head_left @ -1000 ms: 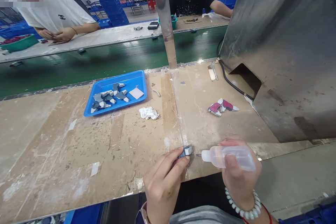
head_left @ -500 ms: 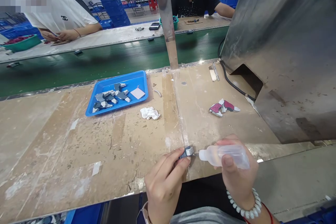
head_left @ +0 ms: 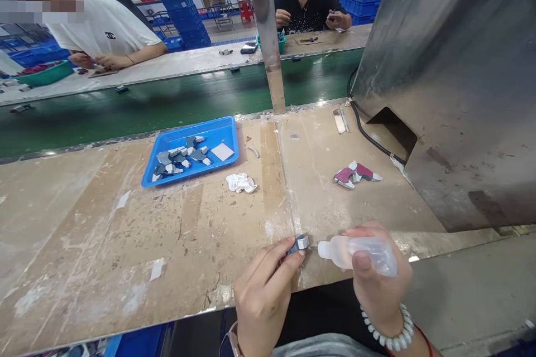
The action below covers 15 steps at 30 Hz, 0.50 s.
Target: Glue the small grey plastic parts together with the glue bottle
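Observation:
Near the table's front edge, my left hand [head_left: 264,287] pinches a small grey and white piece [head_left: 300,243] between thumb and fingers. My right hand [head_left: 383,284] is wrapped round a translucent squeeze bottle [head_left: 360,254], which lies sideways in the grip. The bottle's thin tip points left and is at the piece's right side; whether they touch is too small to tell. Two pink and white pieces [head_left: 358,174] lie on the table beyond the bottle. Several grey and white pieces [head_left: 200,155] sit in a blue tray [head_left: 190,178] at the left, beside a pale square [head_left: 222,151].
Crumpled white tissue [head_left: 240,182] lies right of the tray's front. A metal post [head_left: 268,39] stands at the table's far edge, before a green conveyor [head_left: 188,91]. A large metal housing [head_left: 469,95] and black cable [head_left: 371,138] bound the right. Two people sit across the conveyor.
The view has shifted slightly. The bottle's body looks more squeezed in my right hand. The person in black has drawn an outstretched arm in, and both that person's hands now show raised.

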### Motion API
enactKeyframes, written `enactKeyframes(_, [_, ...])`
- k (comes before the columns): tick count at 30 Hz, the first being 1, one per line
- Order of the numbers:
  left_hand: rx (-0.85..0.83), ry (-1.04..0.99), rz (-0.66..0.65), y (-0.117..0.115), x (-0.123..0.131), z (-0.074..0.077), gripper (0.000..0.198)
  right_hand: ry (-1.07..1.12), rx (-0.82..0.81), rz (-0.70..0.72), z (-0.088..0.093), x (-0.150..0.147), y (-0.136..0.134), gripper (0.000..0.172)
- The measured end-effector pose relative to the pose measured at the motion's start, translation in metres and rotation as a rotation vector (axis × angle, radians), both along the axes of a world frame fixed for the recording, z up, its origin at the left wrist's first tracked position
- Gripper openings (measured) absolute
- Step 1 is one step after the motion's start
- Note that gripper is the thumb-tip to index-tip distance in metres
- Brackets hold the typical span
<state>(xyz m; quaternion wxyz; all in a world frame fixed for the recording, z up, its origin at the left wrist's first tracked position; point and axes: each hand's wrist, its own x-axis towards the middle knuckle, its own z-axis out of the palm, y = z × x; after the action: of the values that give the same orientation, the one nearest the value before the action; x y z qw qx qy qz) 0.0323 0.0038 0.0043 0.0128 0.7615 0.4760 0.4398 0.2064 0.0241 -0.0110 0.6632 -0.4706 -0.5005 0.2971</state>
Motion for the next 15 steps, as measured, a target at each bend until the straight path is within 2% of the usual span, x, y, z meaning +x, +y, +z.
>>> enactKeyframes(4, [0.02, -0.015, 0.0, 0.0004, -0.0008, -0.0039, 0.025, 0.037, -0.021, 0.005, -0.0021, -0.0012, 0.0001, 0.025])
enactKeyframes(8, [0.037, -0.013, 0.002, 0.0012, -0.0021, -0.0075, 0.026, 0.175, -0.068, 0.006, -0.0054, -0.001, 0.001, 0.026])
enactKeyframes(12, [0.051, 0.004, -0.01, -0.0005, -0.004, -0.0047, 0.023, 0.392, -0.125, -0.052, -0.0045, -0.0003, 0.0045, 0.025])
enactKeyframes(15, [0.036, 0.009, -0.075, -0.0061, -0.004, -0.0001, 0.02, 0.472, -0.157, -0.075, -0.0023, -0.0003, 0.0066, 0.024])
